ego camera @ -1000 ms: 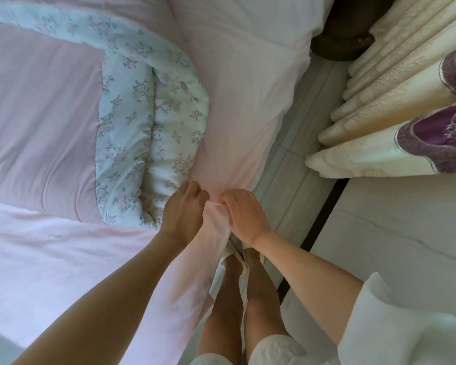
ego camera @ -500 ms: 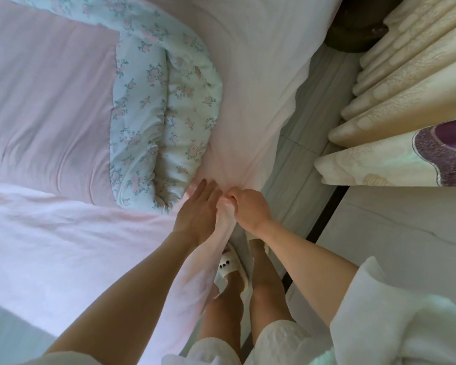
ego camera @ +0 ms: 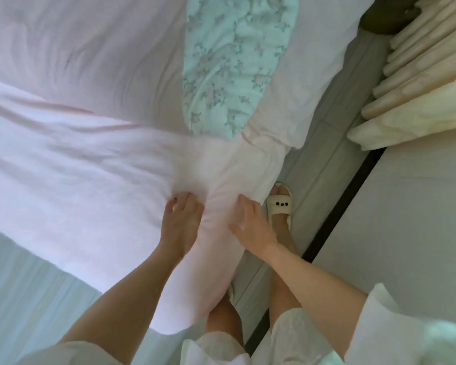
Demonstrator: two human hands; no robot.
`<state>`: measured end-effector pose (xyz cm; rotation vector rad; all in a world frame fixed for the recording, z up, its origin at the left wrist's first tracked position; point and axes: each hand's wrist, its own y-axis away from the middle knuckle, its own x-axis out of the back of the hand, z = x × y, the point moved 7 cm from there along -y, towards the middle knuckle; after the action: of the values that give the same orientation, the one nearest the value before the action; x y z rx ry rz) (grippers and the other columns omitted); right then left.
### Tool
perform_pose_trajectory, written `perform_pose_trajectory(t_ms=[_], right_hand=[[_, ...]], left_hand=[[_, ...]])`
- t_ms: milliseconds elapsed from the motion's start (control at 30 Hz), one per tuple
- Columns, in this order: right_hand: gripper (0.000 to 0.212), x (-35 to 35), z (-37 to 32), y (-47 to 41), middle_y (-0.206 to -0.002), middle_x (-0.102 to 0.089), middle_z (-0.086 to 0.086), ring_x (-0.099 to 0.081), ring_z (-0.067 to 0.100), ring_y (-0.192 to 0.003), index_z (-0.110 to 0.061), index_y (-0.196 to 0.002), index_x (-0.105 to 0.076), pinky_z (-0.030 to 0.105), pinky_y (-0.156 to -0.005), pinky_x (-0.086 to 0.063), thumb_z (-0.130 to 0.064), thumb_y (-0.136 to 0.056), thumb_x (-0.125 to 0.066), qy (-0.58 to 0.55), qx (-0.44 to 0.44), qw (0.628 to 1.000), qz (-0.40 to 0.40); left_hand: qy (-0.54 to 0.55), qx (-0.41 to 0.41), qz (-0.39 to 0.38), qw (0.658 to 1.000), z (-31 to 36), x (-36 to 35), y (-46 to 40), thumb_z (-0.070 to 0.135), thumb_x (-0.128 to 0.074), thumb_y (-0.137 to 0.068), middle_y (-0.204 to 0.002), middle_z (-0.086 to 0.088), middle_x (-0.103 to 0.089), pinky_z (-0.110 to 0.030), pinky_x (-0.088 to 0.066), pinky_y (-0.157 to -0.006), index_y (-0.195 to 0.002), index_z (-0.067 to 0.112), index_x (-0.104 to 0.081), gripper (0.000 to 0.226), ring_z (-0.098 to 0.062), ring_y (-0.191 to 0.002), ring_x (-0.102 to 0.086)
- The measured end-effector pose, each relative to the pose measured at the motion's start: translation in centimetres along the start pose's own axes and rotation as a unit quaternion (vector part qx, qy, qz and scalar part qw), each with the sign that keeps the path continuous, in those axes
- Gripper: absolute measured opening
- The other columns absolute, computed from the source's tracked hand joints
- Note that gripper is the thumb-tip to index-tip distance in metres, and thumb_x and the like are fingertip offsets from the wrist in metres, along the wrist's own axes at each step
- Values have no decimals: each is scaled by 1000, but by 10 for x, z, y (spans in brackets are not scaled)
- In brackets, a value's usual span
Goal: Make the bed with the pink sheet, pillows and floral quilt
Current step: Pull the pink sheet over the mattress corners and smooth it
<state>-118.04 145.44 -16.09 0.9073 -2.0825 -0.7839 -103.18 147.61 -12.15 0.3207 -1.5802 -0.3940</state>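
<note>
Place: a home bedroom
Signs: a bed (ego camera: 63, 61) with pink sheet (ego camera: 77, 175) and floral quilt (ego camera: 229, 61); cream curtains (ego camera: 419, 83) at far right; slippers (ego camera: 279, 206) on pale floor (ego camera: 327, 159)

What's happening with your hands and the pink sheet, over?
Left hand flat on pink sheet. Right hand open at the sheet's edge. Sheet wrinkled; floral quilt bunched above. Nothing blocking.
</note>
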Motion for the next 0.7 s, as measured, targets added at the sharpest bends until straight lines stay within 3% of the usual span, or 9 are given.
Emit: perform_pose_trajectory(t_ms=[33, 133, 200, 267, 333, 467, 600, 700], right_hand=[[75, -19, 0, 3, -144, -27, 9, -38, 29, -130, -19, -148, -14, 42, -107, -38, -26, -88, -58, -53, -33, 998, 17], [64, -46, -1, 3, -134, -37, 10, -45, 31, -121, -18, -143, -24, 44, -103, -40, -16, -87, -55, -127, -77, 984, 94], [38, -43, -1, 3, -122, -50, 10, -52, 30, -110, -14, -125, -43, 42, -91, -46, -12, -88, -50, -85, -65, 983, 147], [17, -33, -3, 4, -108, -57, 9, -56, 30, -99, -11, -103, -54, 36, -76, -47, -10, -89, -45, -16, -47, 983, 175], [17, -31, -4, 13, -108, -56, 8, -55, 28, -97, -11, -99, -57, 34, -72, -44, -10, -91, -42, 34, -36, 981, 185], [19, -28, -4, 38, -107, -52, 8, -52, 26, -97, -6, -100, -57, 37, -71, -47, -13, -94, -41, 71, 7, 971, 230], [15, -29, -9, 52, -107, -53, 10, -49, 26, -99, -2, -97, -57, 38, -69, -47, -9, -93, -45, 103, 64, 958, 260], [15, -30, -18, 67, -105, -62, 12, -59, 32, -94, -1, -93, -63, 36, -70, -50, 4, -80, -60, 160, 164, 925, 302]], left_hand=[[-18, -20, 32, 999, -5, 1, 5, -2, -60, -61, -83, -7, -63, -35, -46, -75, -73, 11, -65, 19, -30, -91, -57], [-29, -56, 85, 994, -19, 0, 13, 0, -32, -57, -72, -7, -61, -33, -40, -68, -63, 11, -62, 32, -29, -73, -61], [-18, -75, 107, 991, -25, -2, 20, -6, -41, -57, -73, -7, -61, -33, -39, -69, -64, 10, -61, 26, -29, -71, -62], [23, -91, 120, 988, -29, -4, 24, -7, -69, -56, -78, -7, -63, -29, -31, -73, -68, 9, -62, 22, -30, -74, -63], [57, -104, 118, 986, -27, -7, 36, 12, -84, -57, -89, -7, -65, -30, -37, -79, -80, 9, -65, 30, -30, -84, -65], [57, -111, 72, 990, -10, -24, 64, 37, -85, -55, -105, -7, -65, -38, -50, -83, -103, 11, -65, 58, -30, -99, -63], [17, -60, 63, 996, -5, -34, 74, 35, -88, -48, -101, -6, -66, -37, -52, -81, -108, 9, -63, 70, -29, -94, -65], [10, -26, 78, 997, -7, -30, 71, 27, -90, -49, -94, -6, -66, -35, -52, -77, -103, 8, -65, 62, -28, -88, -66]])
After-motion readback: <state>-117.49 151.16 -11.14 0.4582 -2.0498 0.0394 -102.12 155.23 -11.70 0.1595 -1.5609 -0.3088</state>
